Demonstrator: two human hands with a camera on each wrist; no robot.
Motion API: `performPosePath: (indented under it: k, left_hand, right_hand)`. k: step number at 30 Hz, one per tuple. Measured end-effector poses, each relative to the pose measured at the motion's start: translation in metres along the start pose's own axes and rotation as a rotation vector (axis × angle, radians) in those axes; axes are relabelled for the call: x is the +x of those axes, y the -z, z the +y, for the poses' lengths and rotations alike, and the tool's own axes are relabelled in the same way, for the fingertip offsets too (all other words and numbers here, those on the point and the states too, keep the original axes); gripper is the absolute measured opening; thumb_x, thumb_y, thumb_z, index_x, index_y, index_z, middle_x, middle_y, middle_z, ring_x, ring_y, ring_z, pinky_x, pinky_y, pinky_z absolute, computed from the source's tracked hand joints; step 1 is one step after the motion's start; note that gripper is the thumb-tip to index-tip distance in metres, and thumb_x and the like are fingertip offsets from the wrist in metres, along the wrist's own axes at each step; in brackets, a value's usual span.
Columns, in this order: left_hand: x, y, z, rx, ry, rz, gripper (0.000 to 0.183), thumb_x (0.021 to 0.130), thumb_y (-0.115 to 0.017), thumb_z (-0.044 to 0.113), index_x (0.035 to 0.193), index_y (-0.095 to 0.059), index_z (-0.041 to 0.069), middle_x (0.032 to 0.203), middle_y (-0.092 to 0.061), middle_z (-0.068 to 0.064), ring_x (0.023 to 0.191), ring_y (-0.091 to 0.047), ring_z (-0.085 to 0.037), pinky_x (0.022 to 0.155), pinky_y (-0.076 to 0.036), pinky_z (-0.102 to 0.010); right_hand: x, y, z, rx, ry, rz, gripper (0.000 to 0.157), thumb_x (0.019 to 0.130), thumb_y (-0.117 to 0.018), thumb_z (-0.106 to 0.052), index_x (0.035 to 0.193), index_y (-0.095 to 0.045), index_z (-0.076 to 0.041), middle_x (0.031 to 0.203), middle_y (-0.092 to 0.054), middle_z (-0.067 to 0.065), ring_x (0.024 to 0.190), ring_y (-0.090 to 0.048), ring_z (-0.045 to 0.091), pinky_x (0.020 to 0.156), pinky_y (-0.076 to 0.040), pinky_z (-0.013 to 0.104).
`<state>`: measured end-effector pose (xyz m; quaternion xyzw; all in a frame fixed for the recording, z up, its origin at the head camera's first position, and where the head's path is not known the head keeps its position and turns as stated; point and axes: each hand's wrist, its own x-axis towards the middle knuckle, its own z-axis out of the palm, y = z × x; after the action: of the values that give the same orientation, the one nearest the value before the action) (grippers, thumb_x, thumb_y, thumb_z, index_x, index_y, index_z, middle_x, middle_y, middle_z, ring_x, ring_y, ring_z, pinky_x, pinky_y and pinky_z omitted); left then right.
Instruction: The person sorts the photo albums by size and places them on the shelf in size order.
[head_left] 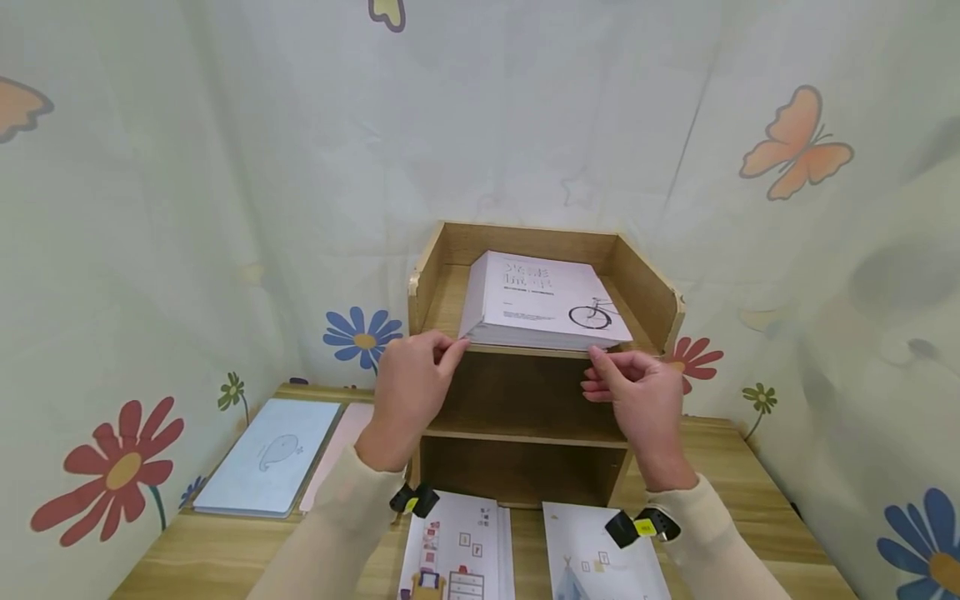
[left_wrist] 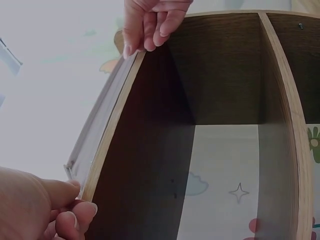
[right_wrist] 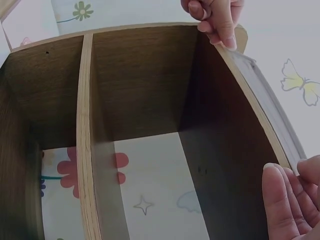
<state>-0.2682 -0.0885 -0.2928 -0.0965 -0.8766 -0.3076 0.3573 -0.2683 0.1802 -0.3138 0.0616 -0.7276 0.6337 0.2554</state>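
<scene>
A thick white book [head_left: 540, 292] with a bicycle drawing on its cover lies flat on the top board of a wooden shelf unit [head_left: 517, 427], its near edge along the board's front. My left hand [head_left: 411, 392] is at the book's near left corner, thumb against the edge and fingers loosely bent by the board. At the near right, my right hand [head_left: 647, 400] touches the edge with its thumb, the other fingers relaxed below the board. Both wrist views show the book's edge [left_wrist: 102, 117] just past the board's rim, with the dark compartment [right_wrist: 150, 80] beneath.
Raised sides and a back wall [head_left: 528, 243] enclose the top board. On the wooden table [head_left: 738, 492] lie a light blue book [head_left: 266, 454] and a pink one [head_left: 341, 446] at left. Two illustrated white books [head_left: 453, 542] [head_left: 600, 558] lie before the shelf. Patterned curtain hangs behind.
</scene>
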Motion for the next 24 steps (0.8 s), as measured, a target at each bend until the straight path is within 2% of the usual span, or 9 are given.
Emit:
performPosePath:
  k: [5,13,21,24]
  left_hand:
    - [-0.003,0.003,-0.002,-0.018,-0.009,-0.014,0.026,0.095,-0.074,0.030,0.092,-0.079,0.005,0.070,-0.071,-0.006,0.059,-0.055,-0.017,0.055,-0.046,-0.025]
    - [-0.010,0.007,-0.008,-0.030,-0.046,-0.039,0.022,0.095,-0.075,0.027,0.091,-0.079,0.006,0.071,-0.071,-0.006,0.062,-0.056,-0.017,0.059,-0.052,-0.027]
    - [-0.025,0.010,-0.018,-0.020,-0.094,-0.064,0.016,0.093,-0.078,0.023,0.090,-0.078,0.007,0.067,-0.066,-0.002,0.059,-0.053,-0.012,0.056,-0.050,-0.022]
    - [-0.031,0.011,-0.020,-0.006,-0.100,-0.074,0.015,0.092,-0.079,0.022,0.090,-0.077,0.008,0.069,-0.068,-0.003,0.061,-0.054,-0.012,0.058,-0.052,-0.022]
  right_hand:
    - [-0.005,-0.005,-0.004,0.009,0.002,-0.017,0.042,0.089,-0.079,-0.037,0.104,-0.076,0.002,0.084,-0.077,0.009,0.069,-0.077,0.020,0.069,-0.063,0.032]
    - [-0.015,-0.013,-0.006,-0.012,-0.052,-0.085,0.039,0.091,-0.076,-0.043,0.105,-0.077,-0.007,0.093,-0.078,0.014,0.076,-0.078,0.021,0.075,-0.063,0.030]
    - [-0.025,-0.022,-0.004,0.037,-0.058,-0.138,0.039,0.094,-0.075,-0.035,0.108,-0.076,0.001,0.094,-0.078,0.016,0.077,-0.079,0.022,0.074,-0.063,0.032]
    - [-0.030,-0.027,-0.003,0.058,-0.073,-0.162,0.036,0.094,-0.075,-0.034,0.107,-0.076,0.000,0.094,-0.078,0.016,0.078,-0.079,0.023,0.075,-0.064,0.033]
